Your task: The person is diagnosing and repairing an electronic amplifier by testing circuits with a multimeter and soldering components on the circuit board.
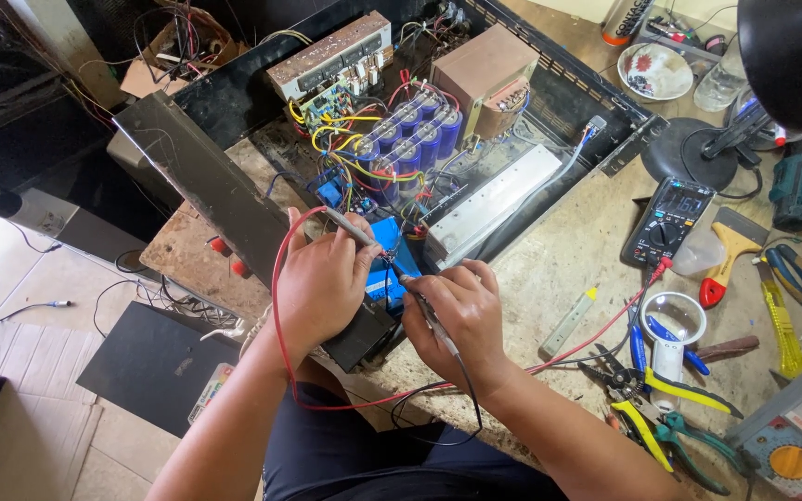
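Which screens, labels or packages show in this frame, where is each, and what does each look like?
Digital multimeter: right of the open chassis, on the bench; black, lit rectangular display, round dial.
Analog meter: bottom right corner; grey case, orange dial.
Spray can: top edge; printed label.
Cardboard box: top left, brown, holding wires.

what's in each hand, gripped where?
Left hand holds the red-lead probe along its shaft. Right hand holds the black-lead probe pen-style, mid-shaft. Both tips meet over the blue component in the open chassis.

Multimeter (666, 223) right of open chassis (549, 83) — pliers (661, 422) before it.
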